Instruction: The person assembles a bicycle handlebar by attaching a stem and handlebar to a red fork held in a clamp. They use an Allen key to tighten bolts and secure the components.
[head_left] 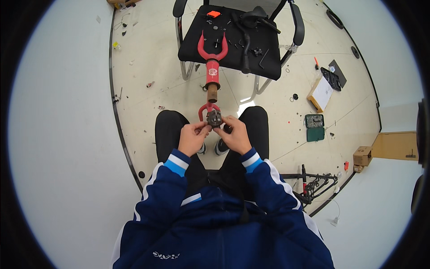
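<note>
In front of my knees, both my hands meet at a small dark, blocky metal part [214, 118] with gaps in it; its exact kind is too small to tell. My left hand [193, 137] pinches its left and lower side between thumb and fingers. From the right, my right hand [236, 135] grips the same part with fingers curled. Just behind it shows a curved red piece [202, 112], partly hidden by the part. Beyond that, a red bicycle fork [212, 71] points its two prongs away from me over the chair seat, its rusty brown tube end toward me.
The black chair [192, 49] carries a handlebar [246, 49], a saddle [253, 17], a hex key [264, 58] and small parts. Rightward on the floor lie an open green case [315, 134], a white-topped board [320, 93], a cardboard box [362, 155] and a black bike frame [313, 186].
</note>
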### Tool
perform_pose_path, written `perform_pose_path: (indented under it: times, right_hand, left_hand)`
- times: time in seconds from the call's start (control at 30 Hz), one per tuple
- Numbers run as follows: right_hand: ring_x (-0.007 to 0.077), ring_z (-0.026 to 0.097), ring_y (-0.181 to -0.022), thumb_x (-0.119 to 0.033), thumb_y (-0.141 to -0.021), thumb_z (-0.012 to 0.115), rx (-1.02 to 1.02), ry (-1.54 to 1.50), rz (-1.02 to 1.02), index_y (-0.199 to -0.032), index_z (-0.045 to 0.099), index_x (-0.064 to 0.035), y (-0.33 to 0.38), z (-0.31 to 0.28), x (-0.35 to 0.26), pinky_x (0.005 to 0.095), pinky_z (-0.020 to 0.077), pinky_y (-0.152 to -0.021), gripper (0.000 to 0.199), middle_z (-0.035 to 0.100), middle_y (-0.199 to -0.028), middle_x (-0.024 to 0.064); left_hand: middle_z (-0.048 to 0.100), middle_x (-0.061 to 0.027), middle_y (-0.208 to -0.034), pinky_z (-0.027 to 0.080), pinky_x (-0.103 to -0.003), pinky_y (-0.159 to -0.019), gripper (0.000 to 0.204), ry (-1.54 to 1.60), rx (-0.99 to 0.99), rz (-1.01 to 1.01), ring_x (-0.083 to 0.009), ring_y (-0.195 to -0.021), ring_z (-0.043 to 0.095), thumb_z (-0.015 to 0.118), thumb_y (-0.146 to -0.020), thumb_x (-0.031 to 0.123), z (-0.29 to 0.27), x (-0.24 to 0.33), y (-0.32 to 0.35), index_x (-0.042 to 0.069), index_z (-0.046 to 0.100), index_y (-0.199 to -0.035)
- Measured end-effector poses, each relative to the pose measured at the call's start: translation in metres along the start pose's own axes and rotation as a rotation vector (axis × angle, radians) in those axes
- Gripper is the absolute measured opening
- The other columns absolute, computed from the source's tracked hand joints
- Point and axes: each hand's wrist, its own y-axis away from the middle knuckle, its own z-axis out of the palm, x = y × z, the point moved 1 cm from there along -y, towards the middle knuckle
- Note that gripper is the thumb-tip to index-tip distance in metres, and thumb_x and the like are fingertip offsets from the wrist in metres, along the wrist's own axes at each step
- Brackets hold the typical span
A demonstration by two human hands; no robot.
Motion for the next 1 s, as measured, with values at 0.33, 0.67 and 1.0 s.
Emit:
perform_pose_path:
  times: [0.33,0.67,1.0]
  right_hand:
    - [0.0055,0.055,-0.067,-0.027,-0.081,0.082,-0.119,-0.253,0.36,-0.099,0.071,0.0022,0.025,0.006,0.021,0.0234,0.0456,-0.062,0.036,0.068,-0.077,0.0018]
    - [0.005,0.057,-0.068,-0.024,-0.082,0.081,-0.095,-0.302,0.336,-0.094,0.07,0.0026,0.023,0.01,0.027,0.0221,0.046,-0.061,0.031,0.068,-0.077,0.001]
    - [0.006,0.06,-0.068,-0.021,-0.084,0.08,-0.115,-0.327,0.33,-0.097,0.069,0.0032,0.023,0.012,0.026,0.0213,0.0472,-0.061,0.029,0.068,-0.08,0.0016]
  left_hand:
    - [0.07,-0.0057,-0.08,0.051,-0.021,-0.065,0.021,-0.035,0.085,0.111,-0.0066,-0.072,0.063,0.075,-0.089,0.009,0.011,-0.036,0.022,-0.008,0.07,-0.099]
    - [0.066,-0.0025,-0.071,0.044,-0.021,-0.054,0.018,-0.126,0.073,0.14,-0.003,-0.061,0.054,0.078,-0.085,0.01,0.013,-0.029,0.022,-0.005,0.071,-0.091]
    - [0.068,-0.0074,-0.076,0.044,-0.024,-0.053,0.026,-0.214,0.096,0.217,-0.01,-0.059,0.057,0.082,-0.078,0.014,0.013,-0.025,0.024,-0.004,0.072,-0.094]
